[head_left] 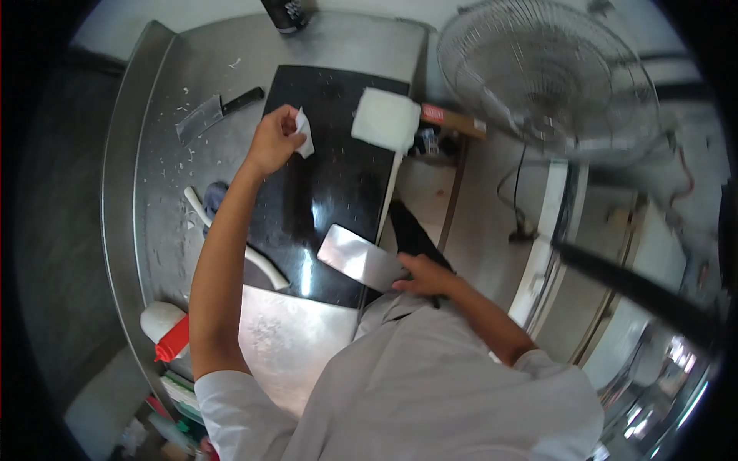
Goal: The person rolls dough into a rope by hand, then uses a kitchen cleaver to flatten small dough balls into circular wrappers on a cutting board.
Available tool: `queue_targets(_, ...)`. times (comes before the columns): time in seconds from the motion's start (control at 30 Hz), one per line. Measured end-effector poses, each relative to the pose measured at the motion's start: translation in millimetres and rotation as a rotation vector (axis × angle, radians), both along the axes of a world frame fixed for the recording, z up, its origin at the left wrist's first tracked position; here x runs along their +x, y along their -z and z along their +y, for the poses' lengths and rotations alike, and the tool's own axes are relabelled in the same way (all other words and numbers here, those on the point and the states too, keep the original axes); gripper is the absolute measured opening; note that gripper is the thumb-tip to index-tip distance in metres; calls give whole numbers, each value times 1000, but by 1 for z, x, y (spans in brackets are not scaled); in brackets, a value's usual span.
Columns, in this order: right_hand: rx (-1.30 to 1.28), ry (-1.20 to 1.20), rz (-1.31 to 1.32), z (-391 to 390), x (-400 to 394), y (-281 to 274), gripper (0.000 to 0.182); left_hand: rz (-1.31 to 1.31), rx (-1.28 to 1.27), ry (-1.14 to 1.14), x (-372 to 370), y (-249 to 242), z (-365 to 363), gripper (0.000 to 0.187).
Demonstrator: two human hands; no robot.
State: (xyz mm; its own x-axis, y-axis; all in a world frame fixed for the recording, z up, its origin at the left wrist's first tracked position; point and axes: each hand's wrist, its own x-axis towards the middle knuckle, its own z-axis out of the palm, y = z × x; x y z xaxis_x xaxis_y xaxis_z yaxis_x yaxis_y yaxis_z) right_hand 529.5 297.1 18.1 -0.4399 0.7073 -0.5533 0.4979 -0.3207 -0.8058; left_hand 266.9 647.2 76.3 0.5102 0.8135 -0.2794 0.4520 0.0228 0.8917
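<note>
My left hand [275, 141] is closed, pinching a thin white sheet [306, 135] above the far half of the black board [334, 173]. Its kind does not show; it looks limp and slightly folded. In my right hand [424, 276], close to my body, is a cleaver [355, 255]. The fingers wrap around its handle, and its broad shiny blade points left over the board's near end. A squarish white stack [386, 120] sits at the board's far right corner, to the right of my left hand.
Another cleaver [201, 117] with a black handle lies on the steel table [165, 223] at left, among white scraps. Near my left forearm are a curved white pipe [265, 266] and a red squeeze bottle [174, 339]. A large fan [546, 77] stands at right.
</note>
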Motion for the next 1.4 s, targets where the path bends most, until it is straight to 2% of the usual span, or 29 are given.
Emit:
queue_targets(0.1, 57, -66, 40, 55, 10, 3, 49, -143, -63, -238, 33, -18, 53, 29)
queue_targets(0.2, -97, -159, -12, 113, 30, -26, 57, -124, -56, -463, 51, -1, 94, 32)
queue_targets(0.3, -53, -186, -29, 133, 50, -13, 56, 218, -157, -628, 26, 53, 118, 41)
queue_targets(0.4, -80, -220, -64, 155, 64, -21, 54, 336, -204, -791, -7, 84, 114, 52)
queue_targets(0.47, -81, -204, -37, 171, 71, -32, 51, 212, -165, -849, -4, 67, 105, 57)
queue_targets(0.53, -28, -200, -29, 175, 75, -33, 47, 39, -128, -917, -6, 42, 81, 62)
queue_targets(0.6, 82, -230, -24, 175, 80, -17, 42, -19, 92, -904, -32, 49, 45, 50)
queue_targets(0.67, 284, -242, -11, 175, 78, -8, 35, 176, 384, -881, -51, 22, -24, 34)
queue_targets(0.7, 303, -278, 16, 179, 72, -9, 33, 274, 410, -978, -57, 7, -68, 23)
queue_targets(0.73, 325, -301, 40, 185, 63, -16, 31, 357, 487, -1061, -75, 15, -116, 22)
queue_targets(0.77, 358, -309, 56, 192, 53, -24, 30, 480, 502, -1154, -86, 13, -164, 20)
queue_targets(0.8, 363, -403, 9, 199, 41, -30, 29, 400, 547, -1323, -104, 44, -216, 18)
queue_targets(0.83, 377, -484, -45, 205, 24, -40, 29, 535, 451, -1354, -107, 38, -264, 17)
queue_targets(0.87, 388, -561, -106, 209, 8, -49, 28, 567, 494, -1345, -111, 54, -308, 19)
queue_targets(0.9, 420, -635, -86, 213, -13, -61, 29, 541, 366, -1396, -97, 52, -333, 22)
queue_targets(1.03, 623, -815, -52, 204, -83, -68, 25, 360, 386, -1314, -69, 59, -369, 31)
queue_targets(1.13, 645, -915, -190, 189, -123, -87, 25, 353, 423, -1325, -75, 75, -370, 31)
queue_targets(1.23, 547, -982, -402, 171, -148, -95, 24, 358, 463, -1279, -95, 90, -367, 33)
queue_targets(1.33, 488, -951, -460, 147, -157, -91, 32, 238, 475, -1227, -113, 81, -358, 34)
queue_targets(1.4, 498, -829, -331, 132, -144, -62, 39, 171, 465, -1155, -122, 88, -359, 32)
